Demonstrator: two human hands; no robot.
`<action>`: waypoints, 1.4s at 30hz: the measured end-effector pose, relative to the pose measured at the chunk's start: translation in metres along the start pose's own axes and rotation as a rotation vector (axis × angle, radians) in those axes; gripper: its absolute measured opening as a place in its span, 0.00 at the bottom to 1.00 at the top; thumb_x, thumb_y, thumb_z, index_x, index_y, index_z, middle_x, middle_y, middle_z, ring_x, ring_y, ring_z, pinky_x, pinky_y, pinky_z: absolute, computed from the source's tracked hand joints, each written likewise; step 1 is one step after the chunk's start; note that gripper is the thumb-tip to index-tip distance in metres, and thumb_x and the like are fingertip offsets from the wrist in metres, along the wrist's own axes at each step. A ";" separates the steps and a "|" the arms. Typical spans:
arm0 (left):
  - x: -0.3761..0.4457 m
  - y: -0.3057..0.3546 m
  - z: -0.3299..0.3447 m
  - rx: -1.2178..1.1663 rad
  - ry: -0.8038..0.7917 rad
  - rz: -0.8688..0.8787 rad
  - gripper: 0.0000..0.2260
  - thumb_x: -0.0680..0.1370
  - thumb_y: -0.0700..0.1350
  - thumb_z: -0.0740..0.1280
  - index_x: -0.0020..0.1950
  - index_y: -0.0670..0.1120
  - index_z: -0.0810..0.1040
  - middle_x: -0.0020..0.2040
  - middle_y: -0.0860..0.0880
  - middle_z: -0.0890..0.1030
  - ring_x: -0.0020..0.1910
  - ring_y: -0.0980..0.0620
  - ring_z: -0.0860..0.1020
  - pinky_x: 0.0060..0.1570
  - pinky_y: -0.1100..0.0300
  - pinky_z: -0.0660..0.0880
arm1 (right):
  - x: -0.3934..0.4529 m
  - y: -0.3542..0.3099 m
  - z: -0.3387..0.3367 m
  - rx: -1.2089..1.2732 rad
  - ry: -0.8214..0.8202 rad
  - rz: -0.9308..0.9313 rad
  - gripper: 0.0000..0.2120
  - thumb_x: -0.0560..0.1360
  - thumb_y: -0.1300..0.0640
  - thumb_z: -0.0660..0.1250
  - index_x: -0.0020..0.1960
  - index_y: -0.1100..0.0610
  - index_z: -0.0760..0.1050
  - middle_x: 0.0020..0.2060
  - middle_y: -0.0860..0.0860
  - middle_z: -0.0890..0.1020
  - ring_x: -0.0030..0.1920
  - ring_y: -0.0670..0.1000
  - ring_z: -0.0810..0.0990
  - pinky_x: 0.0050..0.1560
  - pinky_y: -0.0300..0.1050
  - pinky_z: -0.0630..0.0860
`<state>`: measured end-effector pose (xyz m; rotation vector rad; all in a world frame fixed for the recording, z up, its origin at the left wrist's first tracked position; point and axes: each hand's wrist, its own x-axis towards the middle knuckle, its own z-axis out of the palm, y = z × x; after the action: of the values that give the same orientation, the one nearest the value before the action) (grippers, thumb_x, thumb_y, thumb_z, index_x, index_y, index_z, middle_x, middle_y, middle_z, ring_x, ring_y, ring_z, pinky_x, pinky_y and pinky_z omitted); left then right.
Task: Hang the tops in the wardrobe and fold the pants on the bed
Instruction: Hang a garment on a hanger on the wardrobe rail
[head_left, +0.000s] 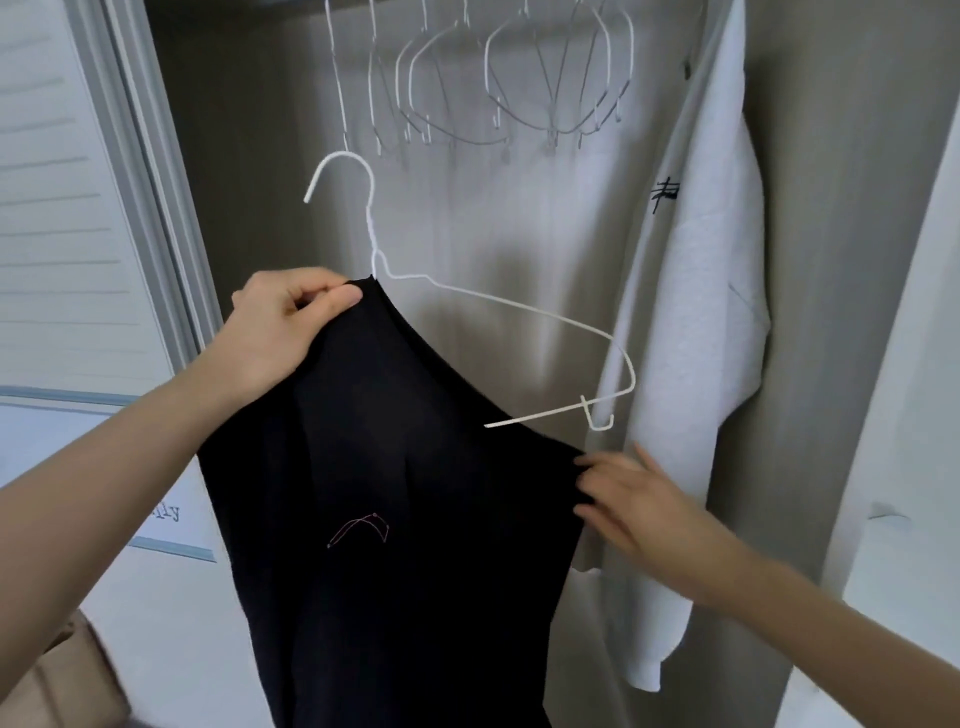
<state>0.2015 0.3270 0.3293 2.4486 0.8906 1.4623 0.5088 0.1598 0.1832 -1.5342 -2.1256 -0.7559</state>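
I stand at the open wardrobe (249, 171) and hold up a black top (405, 493) in front of it. My left hand (280, 332) pinches the top's collar edge between thumb and curled fingers, right at the neck of a white wire hanger (519, 312). One half of the hanger is inside the top; the other half sticks out bare to the right. My right hand (639, 499) touches the top's right edge below that bare half, with fingers spread and mostly straight. Inside the wardrobe, a bunch of bare wire hangers (493, 88) hangs above my hanger. A white sweatshirt (696, 312) with a small dark mark hangs inside too, to the right of the black top.
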 end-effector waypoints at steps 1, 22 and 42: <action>-0.003 -0.005 -0.002 0.000 -0.003 -0.007 0.08 0.80 0.53 0.65 0.45 0.56 0.82 0.40 0.56 0.82 0.43 0.59 0.78 0.66 0.37 0.67 | 0.001 0.007 -0.004 -0.014 0.010 0.042 0.06 0.73 0.55 0.72 0.48 0.56 0.80 0.45 0.49 0.82 0.60 0.53 0.79 0.62 0.64 0.71; -0.028 -0.011 0.002 0.246 -0.192 0.226 0.14 0.77 0.61 0.59 0.38 0.55 0.74 0.33 0.55 0.77 0.35 0.54 0.75 0.39 0.57 0.71 | 0.067 0.015 -0.054 0.545 0.452 0.440 0.09 0.80 0.59 0.58 0.44 0.46 0.67 0.35 0.41 0.77 0.37 0.39 0.75 0.38 0.32 0.66; -0.025 -0.046 0.004 0.096 -0.016 0.079 0.11 0.82 0.51 0.61 0.41 0.51 0.74 0.35 0.53 0.76 0.36 0.55 0.74 0.37 0.66 0.68 | 0.047 0.031 -0.099 1.106 0.093 0.459 0.13 0.78 0.51 0.62 0.38 0.54 0.78 0.33 0.48 0.78 0.36 0.43 0.75 0.36 0.31 0.72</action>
<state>0.1770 0.3510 0.2889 2.5892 0.8902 1.4555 0.5253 0.1383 0.2941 -1.1848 -1.5223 0.4579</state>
